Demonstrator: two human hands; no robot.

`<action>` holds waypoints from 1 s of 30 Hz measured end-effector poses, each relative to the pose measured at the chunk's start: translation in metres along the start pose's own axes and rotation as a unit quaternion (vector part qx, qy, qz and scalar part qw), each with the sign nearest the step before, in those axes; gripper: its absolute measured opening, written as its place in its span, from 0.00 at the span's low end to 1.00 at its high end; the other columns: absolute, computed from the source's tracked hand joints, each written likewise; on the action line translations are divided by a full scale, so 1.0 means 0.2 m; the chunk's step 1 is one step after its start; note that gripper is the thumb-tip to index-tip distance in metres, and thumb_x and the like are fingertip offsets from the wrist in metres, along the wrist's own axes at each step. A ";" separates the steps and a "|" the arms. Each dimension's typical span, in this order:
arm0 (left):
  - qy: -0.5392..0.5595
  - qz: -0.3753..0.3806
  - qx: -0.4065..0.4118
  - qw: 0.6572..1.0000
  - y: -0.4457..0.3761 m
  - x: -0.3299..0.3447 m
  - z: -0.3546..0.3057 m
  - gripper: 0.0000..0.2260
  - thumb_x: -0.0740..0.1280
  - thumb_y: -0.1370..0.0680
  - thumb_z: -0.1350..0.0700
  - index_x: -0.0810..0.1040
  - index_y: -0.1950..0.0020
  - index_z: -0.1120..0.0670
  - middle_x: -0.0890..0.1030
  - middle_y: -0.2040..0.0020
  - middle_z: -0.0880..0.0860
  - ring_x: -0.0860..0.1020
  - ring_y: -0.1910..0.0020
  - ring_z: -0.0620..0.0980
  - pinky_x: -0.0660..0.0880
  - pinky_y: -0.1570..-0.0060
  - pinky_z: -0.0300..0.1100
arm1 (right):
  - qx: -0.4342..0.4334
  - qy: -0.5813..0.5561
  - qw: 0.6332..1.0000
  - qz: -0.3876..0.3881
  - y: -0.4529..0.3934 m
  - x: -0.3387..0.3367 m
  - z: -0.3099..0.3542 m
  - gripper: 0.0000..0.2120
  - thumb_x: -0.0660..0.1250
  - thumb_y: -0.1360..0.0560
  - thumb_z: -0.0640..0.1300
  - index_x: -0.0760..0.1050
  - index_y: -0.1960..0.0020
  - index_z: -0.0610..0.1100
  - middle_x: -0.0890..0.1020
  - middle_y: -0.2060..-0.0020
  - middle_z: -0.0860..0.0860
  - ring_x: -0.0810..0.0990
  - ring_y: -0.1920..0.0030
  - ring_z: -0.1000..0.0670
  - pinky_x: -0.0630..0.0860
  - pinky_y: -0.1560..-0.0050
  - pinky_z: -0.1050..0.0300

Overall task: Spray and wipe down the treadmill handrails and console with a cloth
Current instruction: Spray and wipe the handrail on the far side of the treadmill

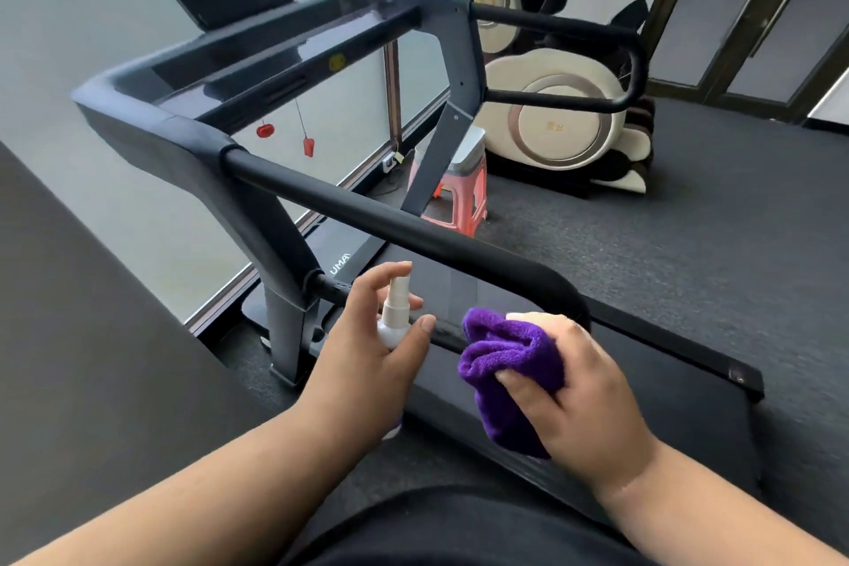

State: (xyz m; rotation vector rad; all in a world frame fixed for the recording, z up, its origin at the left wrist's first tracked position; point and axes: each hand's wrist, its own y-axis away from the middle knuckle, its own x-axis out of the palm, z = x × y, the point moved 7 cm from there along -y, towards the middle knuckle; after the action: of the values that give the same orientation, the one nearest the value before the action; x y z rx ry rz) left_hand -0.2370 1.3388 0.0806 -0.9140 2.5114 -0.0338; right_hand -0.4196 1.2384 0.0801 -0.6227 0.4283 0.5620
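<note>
Lower centre: left hand [367,349] grips small white spray bottle [394,317]; right hand [569,381] clutches bunched purple cloth [510,363], seemingly touching black padded handrail [413,225].

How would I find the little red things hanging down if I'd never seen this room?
Start at the big black treadmill and look under its glossy console bar. Two small red plastic safety tags dangle there on thin cords, in front of the grey window. Nothing else on the black frame is bright red; the pink plastic stool stands on the floor.
</note>
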 end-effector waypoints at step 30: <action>-0.268 0.028 0.017 0.963 -0.83 -0.75 0.28 0.15 0.64 0.22 0.42 0.65 0.37 0.39 0.75 0.64 0.44 0.74 0.66 0.42 0.67 0.70 0.38 | 0.085 0.048 0.975 0.200 -0.31 0.93 0.31 0.22 0.56 0.34 0.81 0.66 0.43 0.76 0.76 0.44 0.70 0.75 0.44 0.64 0.68 0.44 0.70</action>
State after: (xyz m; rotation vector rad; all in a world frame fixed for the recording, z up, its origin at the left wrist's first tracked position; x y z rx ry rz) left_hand -0.0108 1.3090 0.1229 -0.7199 2.0224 0.1655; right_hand -0.2268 1.3030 0.0541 -0.3999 0.6943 0.8691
